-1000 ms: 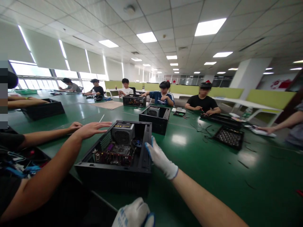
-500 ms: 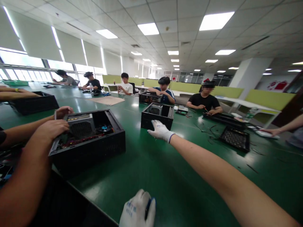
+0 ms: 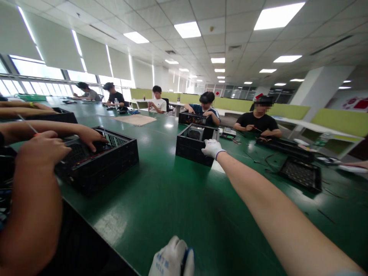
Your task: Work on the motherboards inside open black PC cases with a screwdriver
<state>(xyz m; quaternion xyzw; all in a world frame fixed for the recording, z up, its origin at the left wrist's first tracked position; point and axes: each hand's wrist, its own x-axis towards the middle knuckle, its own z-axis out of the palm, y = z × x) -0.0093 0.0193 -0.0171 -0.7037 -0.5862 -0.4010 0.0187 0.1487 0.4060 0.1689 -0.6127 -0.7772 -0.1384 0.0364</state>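
Note:
My right hand [image 3: 212, 148], in a white work glove, reaches far forward across the table. Its fingers curl over the near right edge of a black, open-topped computer case [image 3: 189, 151], inside which a grey power supply [image 3: 195, 133] shows. At the bottom of the view my left hand [image 3: 169, 258], gloved alike, is closed around a black-and-blue object [image 3: 186, 257]. Only a strip of that object shows, perhaps a tool handle; most is hidden by the fingers.
On the left, a co-worker's hands [image 3: 46, 147] work at another open computer case [image 3: 115, 165], one holding a screwdriver. More people sit along the far side of the green table [image 3: 138, 207]. At right lie a black perforated panel [image 3: 300, 174] and loose cables.
My right hand has moved from the case's near front face to its right edge and now grips it. The left co-worker's hand has reached into their case. My view has shifted slightly.

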